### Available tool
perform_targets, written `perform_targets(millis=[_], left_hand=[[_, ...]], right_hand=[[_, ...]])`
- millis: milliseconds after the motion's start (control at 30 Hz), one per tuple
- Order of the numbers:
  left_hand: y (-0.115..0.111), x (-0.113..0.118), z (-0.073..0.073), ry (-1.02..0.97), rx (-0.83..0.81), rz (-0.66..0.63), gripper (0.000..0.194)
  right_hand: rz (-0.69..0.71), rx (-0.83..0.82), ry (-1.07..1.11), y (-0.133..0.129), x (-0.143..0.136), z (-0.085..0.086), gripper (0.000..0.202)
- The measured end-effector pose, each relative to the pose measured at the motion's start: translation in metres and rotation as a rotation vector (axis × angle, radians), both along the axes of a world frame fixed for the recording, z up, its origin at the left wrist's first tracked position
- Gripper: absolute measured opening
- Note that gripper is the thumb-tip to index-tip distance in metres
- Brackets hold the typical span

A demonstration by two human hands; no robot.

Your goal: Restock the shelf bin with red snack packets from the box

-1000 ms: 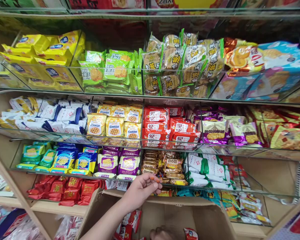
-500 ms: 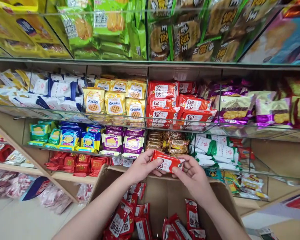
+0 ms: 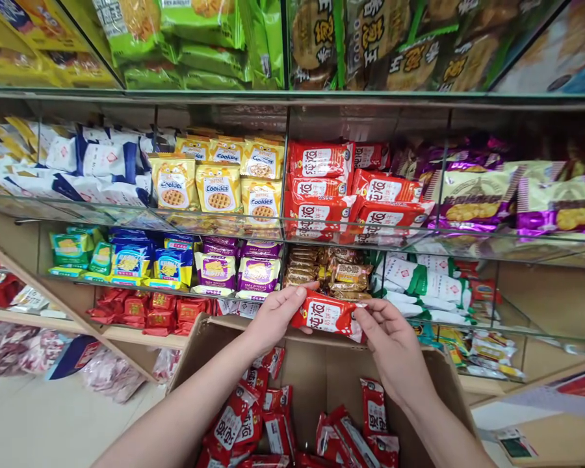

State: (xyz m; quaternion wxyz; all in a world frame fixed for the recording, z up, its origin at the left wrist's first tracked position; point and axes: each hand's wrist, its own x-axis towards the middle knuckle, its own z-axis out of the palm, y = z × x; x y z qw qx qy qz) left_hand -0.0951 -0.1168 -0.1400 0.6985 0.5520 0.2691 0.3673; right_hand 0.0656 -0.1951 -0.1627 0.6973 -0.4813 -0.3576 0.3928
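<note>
A red biscuit packet point(image 3: 327, 315) with a white label is held level between both hands, above the far edge of an open cardboard box point(image 3: 316, 364). My left hand point(image 3: 279, 315) grips its left end, thumb on top and fingers beneath. At the other end, my right hand point(image 3: 387, 335) pinches the packet's right edge between thumb and fingers. Below, several loose packets of the same red kind point(image 3: 231, 422) lie in the box. More matching red packets point(image 3: 322, 159) are stacked on the glass shelf just beyond my hands.
Yellow cookie packets point(image 3: 218, 188) stand left of the red stack, purple-and-cream packets point(image 3: 482, 198) to its right. A glass shelf edge point(image 3: 224, 227) runs across in front of them. Lower down are brown packets point(image 3: 350, 276) and white-and-green packets point(image 3: 419, 279). Plastic-wrapped bundles point(image 3: 112, 374) lie at lower left.
Both hands still hold the packet, but the right hand has shifted outward to its edge, baring more of the label. The view has moved slightly closer to the shelves.
</note>
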Motion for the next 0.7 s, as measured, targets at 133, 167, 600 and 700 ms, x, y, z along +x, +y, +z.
perform_targets(millis=[133,167,600,700], left_hand=[[-0.002,0.002,-0.002,-0.011,0.063,0.090,0.051],[-0.004,0.003,-0.002,-0.001,0.097,0.127,0.050],[-0.012,0.012,-0.006,0.229,0.466,0.475,0.036],[-0.009,0.012,-0.004,0.243,0.409,0.404,0.035]], right_hand=[[-0.028,-0.006,-0.004,-0.002,-0.003,0.002,0.031],[-0.017,-0.012,-0.008,-0.002,-0.004,0.004,0.030],[-0.181,0.063,0.090,-0.002,-0.010,0.008,0.028],[-0.155,0.083,0.116,-0.003,-0.007,0.007,0.027]])
